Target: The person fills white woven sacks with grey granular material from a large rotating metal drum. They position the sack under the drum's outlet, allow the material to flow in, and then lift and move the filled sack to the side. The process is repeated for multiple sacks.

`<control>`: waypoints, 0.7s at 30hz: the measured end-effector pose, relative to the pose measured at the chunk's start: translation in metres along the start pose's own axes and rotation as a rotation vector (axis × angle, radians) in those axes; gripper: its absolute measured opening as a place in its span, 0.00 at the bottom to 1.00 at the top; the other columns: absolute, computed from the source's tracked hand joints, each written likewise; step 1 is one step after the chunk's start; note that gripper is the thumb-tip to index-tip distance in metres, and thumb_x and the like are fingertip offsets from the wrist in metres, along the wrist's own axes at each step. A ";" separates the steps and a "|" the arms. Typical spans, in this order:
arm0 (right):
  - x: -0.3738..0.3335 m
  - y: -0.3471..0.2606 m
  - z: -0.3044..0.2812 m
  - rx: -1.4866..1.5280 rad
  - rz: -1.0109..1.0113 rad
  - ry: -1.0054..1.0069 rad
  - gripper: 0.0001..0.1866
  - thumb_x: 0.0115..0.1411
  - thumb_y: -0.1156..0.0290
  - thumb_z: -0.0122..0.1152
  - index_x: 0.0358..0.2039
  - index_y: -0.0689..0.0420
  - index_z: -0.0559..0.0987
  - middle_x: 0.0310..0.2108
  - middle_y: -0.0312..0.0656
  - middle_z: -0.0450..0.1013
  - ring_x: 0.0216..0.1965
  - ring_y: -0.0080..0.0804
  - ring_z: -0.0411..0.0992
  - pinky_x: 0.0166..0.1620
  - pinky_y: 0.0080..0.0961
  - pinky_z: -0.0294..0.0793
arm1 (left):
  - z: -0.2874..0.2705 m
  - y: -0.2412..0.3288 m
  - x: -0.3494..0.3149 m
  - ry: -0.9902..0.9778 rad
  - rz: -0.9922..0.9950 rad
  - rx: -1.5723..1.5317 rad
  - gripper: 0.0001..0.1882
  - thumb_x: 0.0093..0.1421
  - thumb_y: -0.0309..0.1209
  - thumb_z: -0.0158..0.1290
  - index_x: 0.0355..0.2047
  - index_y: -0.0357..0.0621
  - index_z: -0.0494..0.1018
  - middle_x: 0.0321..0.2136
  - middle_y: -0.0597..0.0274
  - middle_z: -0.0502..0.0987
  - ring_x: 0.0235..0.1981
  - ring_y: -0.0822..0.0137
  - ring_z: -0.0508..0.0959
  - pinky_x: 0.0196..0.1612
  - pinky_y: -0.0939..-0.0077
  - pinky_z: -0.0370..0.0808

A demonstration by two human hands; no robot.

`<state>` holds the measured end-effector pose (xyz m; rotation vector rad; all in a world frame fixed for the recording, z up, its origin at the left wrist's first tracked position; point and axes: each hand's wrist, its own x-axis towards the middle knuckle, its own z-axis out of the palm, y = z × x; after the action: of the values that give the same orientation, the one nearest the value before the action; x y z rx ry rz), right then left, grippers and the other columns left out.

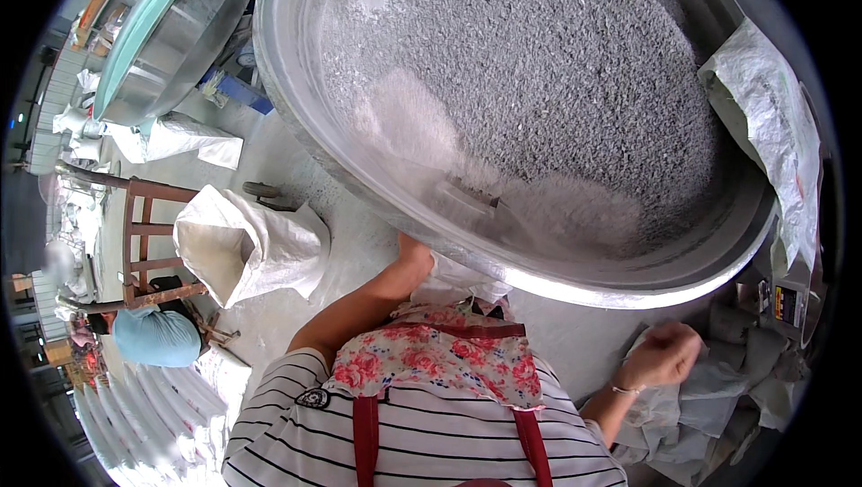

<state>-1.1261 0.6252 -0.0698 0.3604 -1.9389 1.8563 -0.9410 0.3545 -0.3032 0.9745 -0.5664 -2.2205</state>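
A large round metal pan [296, 101] with a wide rim stands tilted in front of me. Grey granules [557, 65] fill most of it, and paler powder [409, 119] lies along its near left side. My left forearm [364, 307] reaches up to the pan's near rim, where the hand goes out of sight behind the edge, its fingers hidden. Over to the right, my right hand [663, 357] hangs free of the pan, above some crumpled sacks [709, 397]. Motion smears its fingers, and nothing can be made out in them.
A white woven sack [799, 128] drapes over the pan's right rim. On the left, an opened white sack [292, 245] stands by a brown hand cart [135, 227]. Beyond it are another pan [175, 56] with a green rim, a person in blue [157, 337] and stacked white sacks [153, 415].
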 end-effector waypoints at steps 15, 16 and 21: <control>-0.049 0.318 -0.032 -0.629 0.644 -0.501 0.23 0.55 0.65 0.49 0.47 0.66 0.64 0.47 0.47 0.63 0.47 0.37 0.62 0.49 0.30 0.61 | 0.043 -0.002 0.029 0.099 -0.095 0.302 0.18 0.57 0.35 0.41 0.46 0.39 0.63 0.42 0.57 0.69 0.44 0.61 0.69 0.44 0.66 0.67; -0.045 0.321 -0.025 -0.621 0.656 -0.522 0.23 0.55 0.65 0.49 0.48 0.66 0.63 0.48 0.47 0.63 0.47 0.38 0.61 0.50 0.30 0.60 | 0.045 0.007 0.022 0.113 -0.086 0.329 0.18 0.57 0.36 0.41 0.46 0.40 0.63 0.42 0.57 0.69 0.44 0.61 0.69 0.44 0.66 0.67; -0.032 0.356 -0.013 -0.605 0.709 -0.554 0.25 0.55 0.64 0.49 0.50 0.66 0.61 0.50 0.48 0.60 0.49 0.39 0.59 0.51 0.30 0.58 | 0.048 0.011 0.019 0.136 -0.113 0.445 0.19 0.58 0.37 0.40 0.46 0.41 0.63 0.43 0.57 0.68 0.45 0.60 0.68 0.45 0.65 0.67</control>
<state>-1.2641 0.6601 -0.3985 -0.0357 -3.1991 1.4714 -0.9832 0.3391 -0.2754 1.3994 -0.9893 -2.1455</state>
